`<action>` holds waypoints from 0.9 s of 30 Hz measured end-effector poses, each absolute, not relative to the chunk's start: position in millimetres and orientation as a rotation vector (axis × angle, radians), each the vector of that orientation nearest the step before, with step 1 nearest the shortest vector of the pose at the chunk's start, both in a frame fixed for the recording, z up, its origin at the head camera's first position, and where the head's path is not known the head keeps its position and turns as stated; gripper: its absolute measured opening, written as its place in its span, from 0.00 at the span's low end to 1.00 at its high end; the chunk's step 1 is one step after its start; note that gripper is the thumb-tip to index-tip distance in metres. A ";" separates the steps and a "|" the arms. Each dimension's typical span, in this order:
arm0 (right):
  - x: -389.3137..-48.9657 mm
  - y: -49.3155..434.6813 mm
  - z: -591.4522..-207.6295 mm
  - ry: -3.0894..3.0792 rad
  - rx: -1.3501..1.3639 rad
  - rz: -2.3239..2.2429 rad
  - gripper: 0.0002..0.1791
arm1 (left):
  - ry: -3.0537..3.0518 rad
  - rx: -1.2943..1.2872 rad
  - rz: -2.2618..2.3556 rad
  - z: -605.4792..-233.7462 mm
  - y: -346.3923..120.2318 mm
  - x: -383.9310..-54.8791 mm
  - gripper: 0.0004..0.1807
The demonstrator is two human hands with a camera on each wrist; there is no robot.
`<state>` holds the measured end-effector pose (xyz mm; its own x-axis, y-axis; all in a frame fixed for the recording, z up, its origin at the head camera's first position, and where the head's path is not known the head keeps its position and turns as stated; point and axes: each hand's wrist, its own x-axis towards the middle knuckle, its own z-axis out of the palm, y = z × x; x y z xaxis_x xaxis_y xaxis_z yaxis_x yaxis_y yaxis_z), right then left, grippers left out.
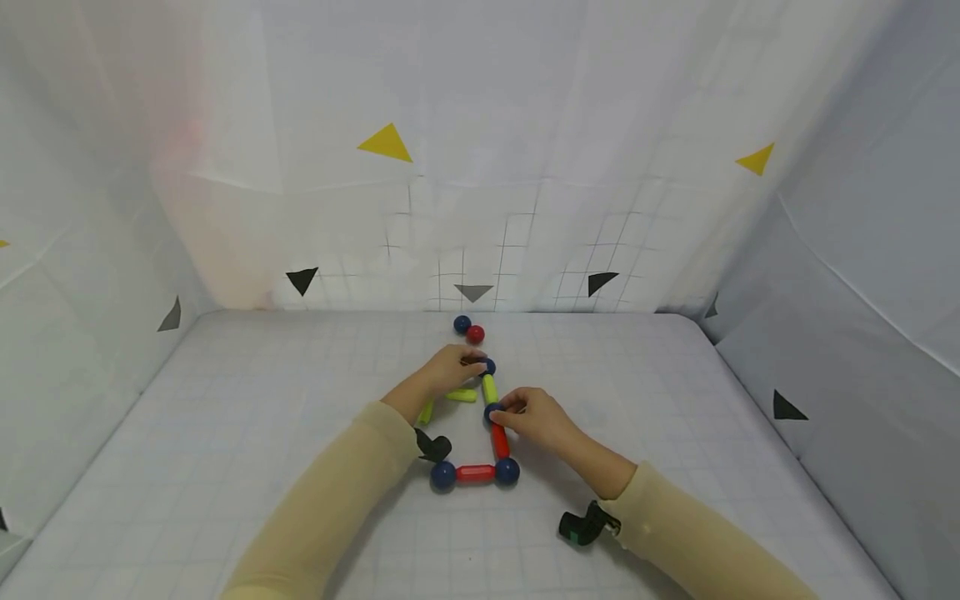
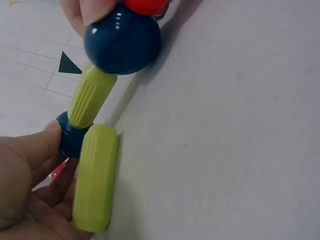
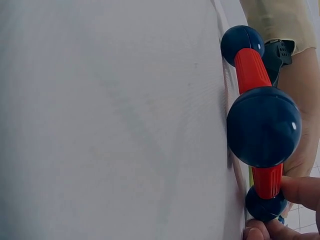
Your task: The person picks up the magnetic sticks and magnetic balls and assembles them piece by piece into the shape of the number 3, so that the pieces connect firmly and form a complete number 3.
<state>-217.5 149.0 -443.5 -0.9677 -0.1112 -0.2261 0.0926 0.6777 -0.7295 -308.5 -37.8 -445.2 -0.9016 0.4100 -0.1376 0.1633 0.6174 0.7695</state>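
A chain of toy balls and rods lies on the table. At its far end, my left hand (image 1: 447,370) pinches a dark blue ball (image 2: 72,136) between thumb and fingers. A yellow-green rod (image 1: 490,389) joins that ball to a second blue ball (image 2: 123,41), which my right hand (image 1: 542,418) pinches. From there a red rod (image 1: 500,442) runs back to the blue corner ball (image 3: 264,127). Another red rod (image 1: 476,473) links the corner to a blue end ball (image 1: 443,476) at the left. My left fingers partly cover the far ball in the head view.
Two loose yellow-green rods lie by my left wrist, one rod (image 1: 462,395) near the chain and another rod (image 1: 426,412) partly hidden. Behind the hands sit a blue ball (image 1: 462,324) and a red ball (image 1: 475,334). White sheet walls (image 1: 480,208) border the table.
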 end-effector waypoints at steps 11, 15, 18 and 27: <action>-217.4 149.5 -445.7 2.650 -0.021 -1.167 0.18 | 2.542 0.414 1.212 -448.2 -37.3 -308.4 0.19; -217.3 150.3 -446.2 2.648 -0.026 -1.171 0.18 | 2.548 0.407 1.222 -449.7 -36.7 -308.6 0.19; -217.4 150.9 -446.8 2.649 -0.026 -1.166 0.18 | 2.554 0.404 1.221 -449.8 -36.3 -308.2 0.18; -215.9 151.5 -444.8 2.640 -0.026 -1.197 0.17 | 2.547 0.411 1.223 -446.4 -36.3 -306.5 0.18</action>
<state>-215.9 151.5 -444.8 -0.9705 -0.1152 -0.2116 0.0831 0.6641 -0.7430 -306.5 -36.3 -446.4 -0.9188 0.3723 -0.1310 0.1306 0.6000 0.7893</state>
